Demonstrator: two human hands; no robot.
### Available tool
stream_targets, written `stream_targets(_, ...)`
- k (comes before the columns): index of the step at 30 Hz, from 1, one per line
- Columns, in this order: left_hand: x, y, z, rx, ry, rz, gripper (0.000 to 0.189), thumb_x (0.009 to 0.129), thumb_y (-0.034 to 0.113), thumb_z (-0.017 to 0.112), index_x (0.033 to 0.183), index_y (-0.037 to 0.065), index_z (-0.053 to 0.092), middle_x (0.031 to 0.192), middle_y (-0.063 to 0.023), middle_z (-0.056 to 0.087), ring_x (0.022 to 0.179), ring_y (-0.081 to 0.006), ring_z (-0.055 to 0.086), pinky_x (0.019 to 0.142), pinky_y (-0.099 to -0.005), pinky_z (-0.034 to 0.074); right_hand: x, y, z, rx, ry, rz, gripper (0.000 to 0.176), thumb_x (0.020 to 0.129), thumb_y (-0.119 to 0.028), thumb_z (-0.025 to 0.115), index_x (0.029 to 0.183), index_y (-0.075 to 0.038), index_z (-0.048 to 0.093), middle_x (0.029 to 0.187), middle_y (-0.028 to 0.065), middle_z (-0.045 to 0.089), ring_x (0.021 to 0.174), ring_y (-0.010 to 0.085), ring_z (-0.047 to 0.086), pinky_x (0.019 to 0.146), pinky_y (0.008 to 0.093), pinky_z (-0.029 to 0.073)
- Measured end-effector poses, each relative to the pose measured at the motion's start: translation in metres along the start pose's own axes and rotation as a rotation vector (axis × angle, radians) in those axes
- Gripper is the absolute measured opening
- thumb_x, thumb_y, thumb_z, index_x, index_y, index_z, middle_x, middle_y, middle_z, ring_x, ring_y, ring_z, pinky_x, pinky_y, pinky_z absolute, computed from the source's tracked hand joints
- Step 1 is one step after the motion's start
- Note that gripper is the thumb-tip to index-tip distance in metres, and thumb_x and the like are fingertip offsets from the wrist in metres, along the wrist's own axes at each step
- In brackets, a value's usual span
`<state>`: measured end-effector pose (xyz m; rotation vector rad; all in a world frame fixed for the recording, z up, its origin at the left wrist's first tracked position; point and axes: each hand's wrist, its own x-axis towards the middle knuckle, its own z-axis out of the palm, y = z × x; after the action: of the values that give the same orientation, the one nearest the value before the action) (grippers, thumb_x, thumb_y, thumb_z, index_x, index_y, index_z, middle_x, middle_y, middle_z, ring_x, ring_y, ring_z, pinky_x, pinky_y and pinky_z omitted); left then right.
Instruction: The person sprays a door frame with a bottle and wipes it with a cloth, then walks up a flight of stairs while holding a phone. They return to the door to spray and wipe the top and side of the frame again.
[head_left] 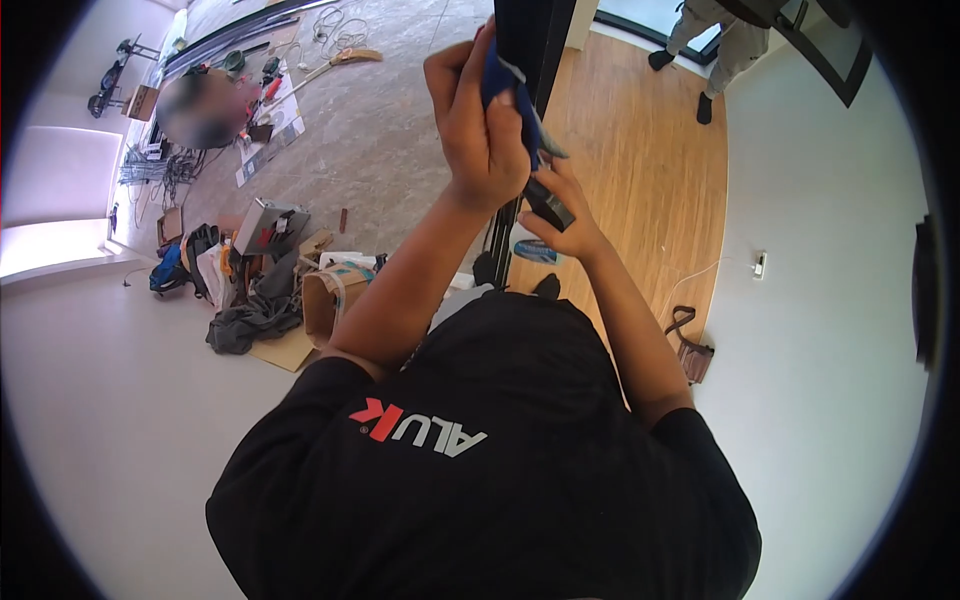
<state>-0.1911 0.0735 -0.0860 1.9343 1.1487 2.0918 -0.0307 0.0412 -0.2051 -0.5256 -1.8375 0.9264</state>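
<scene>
In the head view, my left hand (485, 135) is raised at the black upright frame (535, 45), fingers closed round a blue cloth (528, 118). The cloth hangs along the frame, with a grey-green edge showing low on its right. Just below and to the right, my right hand (577, 218) grips a small black block-like object (548, 204); its exact kind I cannot tell. Both hands are close together at the frame, and the left fingertips are partly hidden behind the cloth.
On the left floor lie a bag pile (265, 305), an open metal case (270, 228) and a broom (350, 58). A person crouches there among tools. Another person's legs (690, 50) stand on the wooden floor (625, 130). A brown bag (694, 358) lies by the right wall.
</scene>
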Motion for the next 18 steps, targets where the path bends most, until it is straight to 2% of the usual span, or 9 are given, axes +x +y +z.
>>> stream_targets(2,-0.010,-0.002,0.002,0.040,0.009,0.000,0.040,0.102,0.017,0.043,0.129,-0.010,0.057,0.120,-0.0204,0.053,0.113,-0.0286,0.054,0.100,-0.0369,0.043,0.006,-0.004,-0.004,-0.039,-0.021,0.017,0.065,0.071,-0.005,0.077,0.132,-0.007,0.056,0.152,0.0270,0.038,0.133,0.0453,0.048,0.112,0.0472,0.037)
stream_targets(4,-0.052,-0.025,0.002,0.067,-0.019,-0.019,0.039,0.102,0.017,0.043,0.128,-0.010,0.057,0.120,-0.0200,0.053,0.113,-0.0285,0.054,0.100,-0.0366,0.043,0.011,0.004,-0.005,0.033,0.002,-0.007,0.059,0.071,-0.007,0.076,0.128,-0.005,0.058,0.151,0.0262,0.038,0.133,0.0441,0.049,0.112,0.0458,0.037)
stream_targets(7,-0.078,-0.033,-0.010,0.023,-0.175,-0.189,0.046,0.101,0.015,0.044,0.138,-0.011,0.054,0.122,-0.0226,0.052,0.111,-0.0315,0.055,0.099,-0.0399,0.045,0.007,0.007,-0.003,0.072,0.011,-0.002,0.052,0.072,-0.009,0.074,0.122,-0.002,0.061,0.150,0.0254,0.039,0.134,0.0430,0.047,0.112,0.0445,0.037)
stream_targets(8,-0.080,-0.037,-0.012,0.016,-0.178,-0.172,0.046,0.101,0.014,0.045,0.137,-0.011,0.054,0.121,-0.0226,0.052,0.111,-0.0316,0.054,0.098,-0.0398,0.045,0.007,0.008,-0.004,0.069,0.005,-0.005,0.050,0.073,-0.010,0.074,0.120,-0.001,0.062,0.150,0.0252,0.040,0.135,0.0427,0.047,0.112,0.0443,0.036)
stream_targets(10,-0.056,-0.026,-0.013,0.011,-0.180,-0.139,0.044,0.100,0.012,0.045,0.137,-0.011,0.055,0.120,-0.0226,0.052,0.110,-0.0317,0.054,0.097,-0.0397,0.045,0.007,0.002,-0.004,0.149,-0.008,0.063,0.049,0.073,-0.010,0.074,0.119,-0.001,0.063,0.149,0.0255,0.040,0.137,0.0429,0.045,0.114,0.0451,0.034)
stream_targets(12,-0.010,-0.013,-0.007,-0.002,-0.074,0.011,0.035,0.103,0.017,0.044,0.123,-0.008,0.058,0.119,-0.0159,0.052,0.113,-0.0237,0.053,0.096,-0.0339,0.043,0.011,0.003,-0.008,0.134,-0.036,0.075,0.048,0.072,-0.010,0.074,0.118,0.000,0.063,0.149,0.0254,0.041,0.137,0.0428,0.045,0.115,0.0457,0.034)
stream_targets(14,0.033,0.010,-0.003,-0.154,-0.006,-0.061,0.033,0.102,0.016,0.045,0.121,-0.008,0.057,0.118,-0.0150,0.052,0.111,-0.0221,0.053,0.093,-0.0308,0.043,0.008,0.009,-0.012,0.032,-0.079,0.050,0.049,0.072,-0.010,0.075,0.118,0.001,0.063,0.149,0.0250,0.042,0.137,0.0423,0.045,0.115,0.0460,0.034)
stream_targets(18,0.009,-0.012,0.001,-0.034,-0.012,0.065,0.033,0.102,0.014,0.043,0.123,-0.009,0.055,0.121,-0.0161,0.051,0.109,-0.0220,0.053,0.093,-0.0306,0.042,0.005,0.008,-0.007,0.162,-0.002,0.082,0.051,0.072,-0.011,0.075,0.119,0.001,0.062,0.150,0.0255,0.041,0.137,0.0428,0.046,0.113,0.0468,0.035)
